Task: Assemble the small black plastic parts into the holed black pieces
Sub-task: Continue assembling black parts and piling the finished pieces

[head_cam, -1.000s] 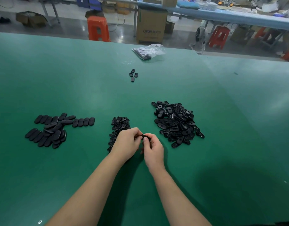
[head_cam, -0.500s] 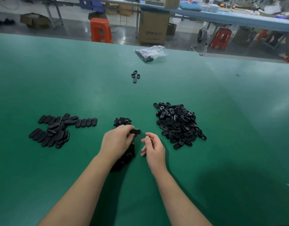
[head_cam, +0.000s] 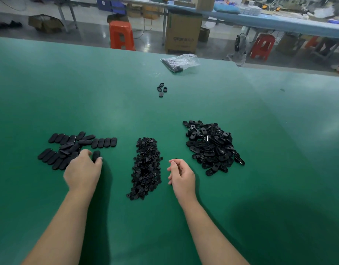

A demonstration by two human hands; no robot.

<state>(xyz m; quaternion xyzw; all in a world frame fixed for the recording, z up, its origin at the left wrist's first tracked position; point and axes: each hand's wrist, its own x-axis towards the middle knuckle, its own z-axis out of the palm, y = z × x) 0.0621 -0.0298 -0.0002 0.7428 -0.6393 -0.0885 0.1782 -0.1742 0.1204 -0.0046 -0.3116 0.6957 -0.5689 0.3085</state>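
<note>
Three black heaps lie on the green table. At the right is a heap of holed oval pieces (head_cam: 212,146). A narrow heap of small plastic parts (head_cam: 146,167) runs down the middle. At the left lie assembled ovals (head_cam: 73,146) in rows. My left hand (head_cam: 82,172) is at the right edge of the assembled group and pinches one black oval piece (head_cam: 96,156) by its fingertips, just above the table. My right hand (head_cam: 181,175) hovers between the middle heap and the right heap, fingers loosely curled, holding nothing that I can see.
A few loose black pieces (head_cam: 162,89) lie farther back in the middle. A clear plastic bag (head_cam: 181,62) with dark parts sits near the table's far edge. Beyond the edge stand orange stools (head_cam: 121,35), a cardboard box (head_cam: 183,34) and another bench.
My hands, together over the middle heap a second ago, have parted. The left hand carried the oval piece left to the assembled group. The right hand let go and stayed near the middle.
</note>
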